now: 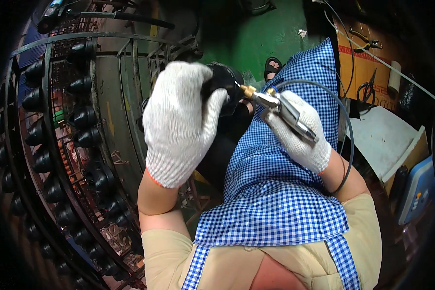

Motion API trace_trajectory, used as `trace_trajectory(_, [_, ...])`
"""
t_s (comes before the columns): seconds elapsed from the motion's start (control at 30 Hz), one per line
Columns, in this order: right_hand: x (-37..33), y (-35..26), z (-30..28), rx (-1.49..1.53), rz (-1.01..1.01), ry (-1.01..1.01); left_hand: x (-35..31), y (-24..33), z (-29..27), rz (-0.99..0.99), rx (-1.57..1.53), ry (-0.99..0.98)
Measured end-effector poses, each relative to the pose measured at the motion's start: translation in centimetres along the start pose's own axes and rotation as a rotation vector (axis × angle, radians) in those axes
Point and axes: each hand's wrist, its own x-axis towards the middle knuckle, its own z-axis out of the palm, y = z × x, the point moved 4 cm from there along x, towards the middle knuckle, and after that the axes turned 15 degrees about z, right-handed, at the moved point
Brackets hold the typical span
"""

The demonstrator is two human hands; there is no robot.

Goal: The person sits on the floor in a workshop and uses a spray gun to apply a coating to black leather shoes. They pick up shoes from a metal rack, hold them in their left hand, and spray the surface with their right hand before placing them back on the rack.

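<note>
In a white knitted glove, my left hand (179, 111) grips a black rounded piece (231, 79), its thumb pressed along the near side. Much of that piece is hidden behind the glove, so I cannot make out its kind. My right hand (299, 130), gloved the same way, is wrapped round a silver spray gun (290, 113). The gun's brass nozzle (248, 91) points left at the black piece, touching it or very close to it. A thin grey hose (345, 121) loops from the gun over my right wrist.
On the left, a metal rack (48, 92) carries rows of black rounded pieces (84, 117). Pliers (365, 41), scissors (368, 92) and a pale roll (394, 77) lie on a cardboard box (379, 60) at the right. Nearer stands a blue-and-white case (417, 188). The floor (270, 29) is green.
</note>
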Motion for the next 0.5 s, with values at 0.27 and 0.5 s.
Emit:
trace_trajectory(0.27, [6.1,0.1,2.9,0.097,-0.084,0.145,3.5,-5.0,0.6,-0.145,0.318,-0.053])
trace_trajectory(0.5, [7.4,0.1,6.0,0.231,0.05,0.079,3.3,-9.2,0.3,-0.265,0.447,-0.071])
